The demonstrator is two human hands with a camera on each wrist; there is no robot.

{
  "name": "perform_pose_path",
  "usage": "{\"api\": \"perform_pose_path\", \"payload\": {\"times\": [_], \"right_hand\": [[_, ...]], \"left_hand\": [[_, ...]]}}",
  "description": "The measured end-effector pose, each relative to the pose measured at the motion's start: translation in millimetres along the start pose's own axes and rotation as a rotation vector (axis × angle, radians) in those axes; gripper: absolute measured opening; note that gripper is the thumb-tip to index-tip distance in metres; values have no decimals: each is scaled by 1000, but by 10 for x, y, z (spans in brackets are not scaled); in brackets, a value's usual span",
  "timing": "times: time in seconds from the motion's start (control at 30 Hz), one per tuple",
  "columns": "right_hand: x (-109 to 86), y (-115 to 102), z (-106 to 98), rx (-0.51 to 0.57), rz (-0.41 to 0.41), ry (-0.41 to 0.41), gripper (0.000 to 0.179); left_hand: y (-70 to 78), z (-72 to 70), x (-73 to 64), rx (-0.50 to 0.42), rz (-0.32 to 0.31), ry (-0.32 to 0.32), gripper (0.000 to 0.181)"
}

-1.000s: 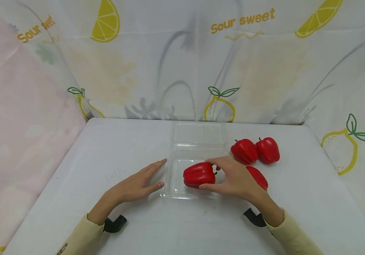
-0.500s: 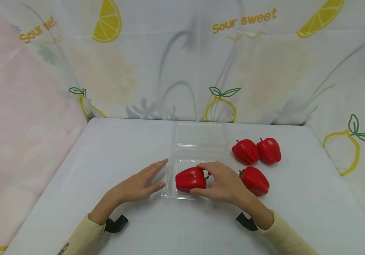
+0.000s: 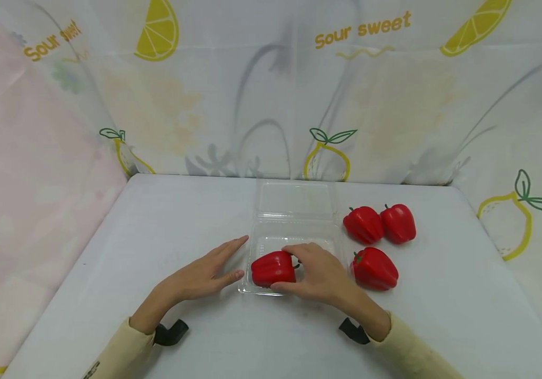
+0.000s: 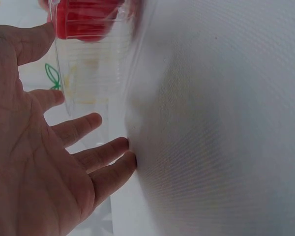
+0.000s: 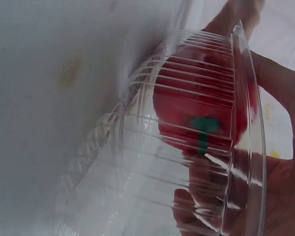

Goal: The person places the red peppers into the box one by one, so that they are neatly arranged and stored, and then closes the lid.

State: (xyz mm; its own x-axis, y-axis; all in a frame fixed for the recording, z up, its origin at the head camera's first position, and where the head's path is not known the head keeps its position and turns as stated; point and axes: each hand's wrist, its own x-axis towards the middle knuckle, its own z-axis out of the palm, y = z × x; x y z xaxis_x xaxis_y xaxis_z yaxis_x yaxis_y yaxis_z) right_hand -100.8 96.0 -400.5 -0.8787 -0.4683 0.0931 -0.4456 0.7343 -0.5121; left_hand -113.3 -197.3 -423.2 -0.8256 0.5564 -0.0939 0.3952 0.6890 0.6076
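My right hand point(image 3: 320, 273) grips a red bell pepper point(image 3: 272, 269) by its stem end, thumb on the near side and fingers on the far side. The pepper lies on its side inside the front left part of a clear plastic clamshell box point(image 3: 320, 247). In the right wrist view its green stem point(image 5: 204, 129) shows through the ribbed box wall. My left hand point(image 3: 200, 276) is spread with straight fingers at the box's left edge. In the left wrist view the thumb point(image 4: 37, 42) reaches the box rim, and nothing is in the palm.
The clear lid point(image 3: 294, 199) lies folded back behind the box. Right of the box is a red bell pepper point(image 3: 375, 269), with another bell pepper point(image 3: 363, 225) and a third bell pepper point(image 3: 398, 223) touching behind it. All stand on a white table point(image 3: 181, 210) backed by a lemon-print cloth point(image 3: 271, 95).
My right hand has carried the pepper left and toward the near side of the box, lower into it. The front right pepper is now more fully visible. My left hand has stayed in place.
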Motion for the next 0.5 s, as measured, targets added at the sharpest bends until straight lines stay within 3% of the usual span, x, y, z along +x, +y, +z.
{"api": "perform_pose_path", "payload": {"times": [0.5], "right_hand": [[10, 10, 59, -8, 11, -24, 71]], "left_hand": [[-4, -1, 5, 1, -6, -1, 77]]}}
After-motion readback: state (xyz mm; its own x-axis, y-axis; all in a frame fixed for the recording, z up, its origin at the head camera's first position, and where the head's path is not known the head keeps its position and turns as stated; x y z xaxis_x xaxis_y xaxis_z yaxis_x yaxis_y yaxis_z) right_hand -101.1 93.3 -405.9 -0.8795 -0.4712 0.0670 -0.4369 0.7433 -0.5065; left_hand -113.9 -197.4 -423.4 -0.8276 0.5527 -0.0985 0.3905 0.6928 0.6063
